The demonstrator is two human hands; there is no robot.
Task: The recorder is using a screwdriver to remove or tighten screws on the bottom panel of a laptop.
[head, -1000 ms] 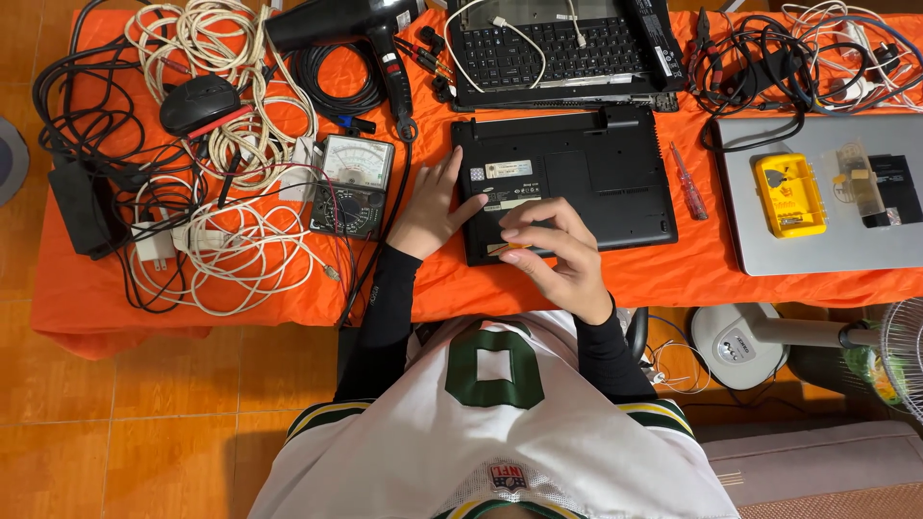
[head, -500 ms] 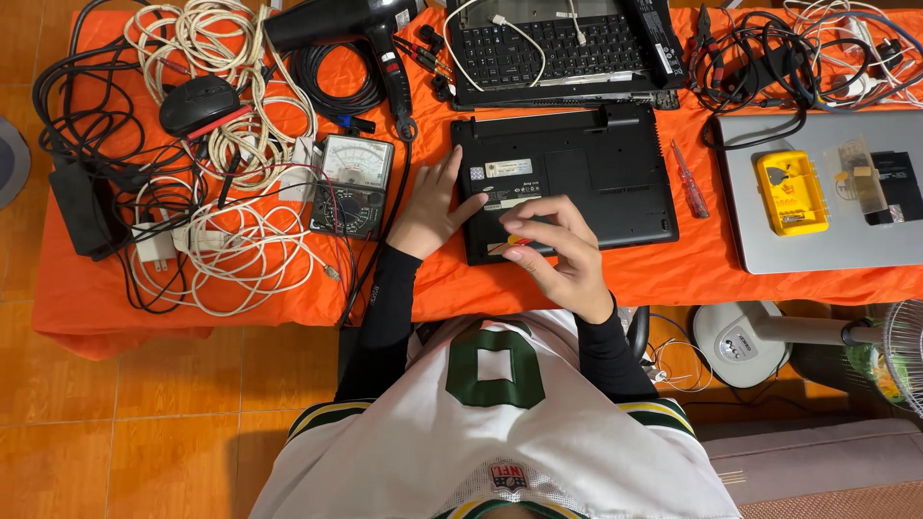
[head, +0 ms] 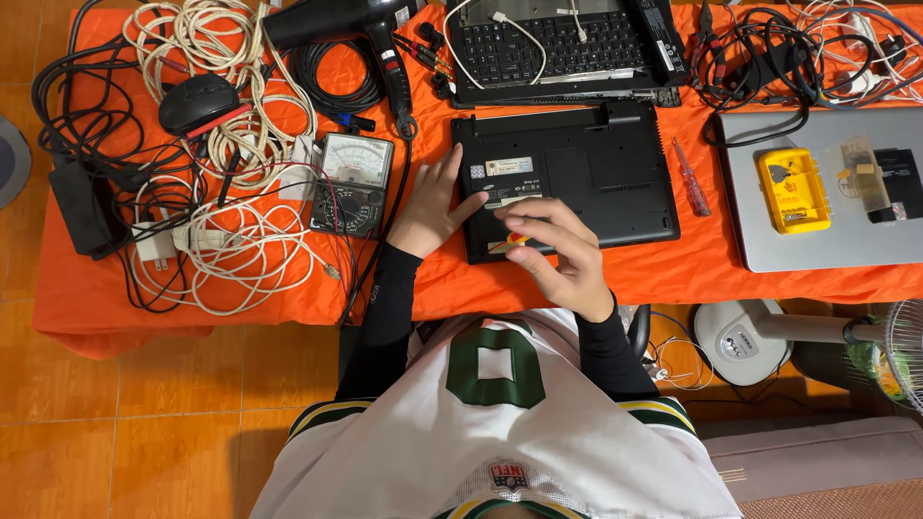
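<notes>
A black laptop (head: 596, 173) lies upside down on the orange cloth (head: 673, 274). My left hand (head: 433, 204) rests flat on the laptop's left edge, fingers spread, holding nothing. My right hand (head: 562, 252) is closed around a small screwdriver (head: 514, 240) with a red and yellow handle, over the laptop's near left corner. The tool's tip is hidden by my fingers.
A multimeter (head: 354, 185) sits left of my left hand, beside tangled white cables (head: 226, 240) and a black mouse (head: 197, 101). A second open laptop keyboard (head: 558, 43) lies behind. A red screwdriver (head: 690, 178), silver laptop (head: 798, 240) and yellow bit box (head: 792, 189) are right.
My right hand has shifted slightly over the laptop's near corner with the screwdriver. My left hand has stayed on the laptop's edge.
</notes>
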